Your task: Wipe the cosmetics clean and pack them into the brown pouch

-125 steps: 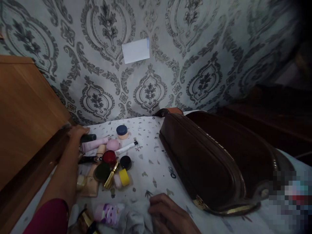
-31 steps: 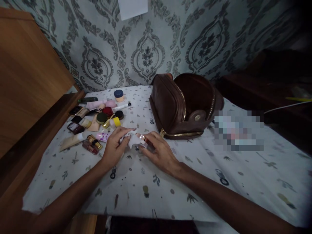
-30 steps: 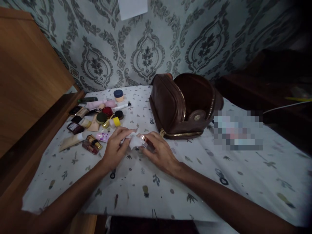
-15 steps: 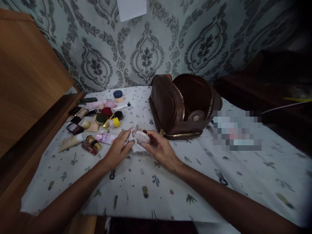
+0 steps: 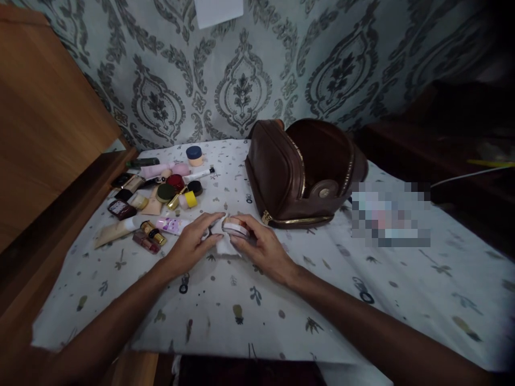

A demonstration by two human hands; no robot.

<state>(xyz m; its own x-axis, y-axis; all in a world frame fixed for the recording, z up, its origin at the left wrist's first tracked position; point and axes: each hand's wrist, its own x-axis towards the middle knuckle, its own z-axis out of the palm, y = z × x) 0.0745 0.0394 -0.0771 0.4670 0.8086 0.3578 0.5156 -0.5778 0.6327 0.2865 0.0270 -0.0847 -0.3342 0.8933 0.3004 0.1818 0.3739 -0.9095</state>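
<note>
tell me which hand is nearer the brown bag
Right. The right hand, holding a round case, is just in front of the near left corner of the brown bag; the left hand, with a white cloth, is farther left.

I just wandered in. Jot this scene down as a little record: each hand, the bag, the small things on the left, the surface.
Left hand: pinches a white cloth
Right hand: grips a round compact
Contact: white cloth against the compact's left side
Bag: brown, unzipped, beyond the hands to the right; inside too dark to read
Left group: blue-lidded jar at the back, yellow-lidded jar nearer, purple tube lying near the left hand
Surface: white printed cover
</note>
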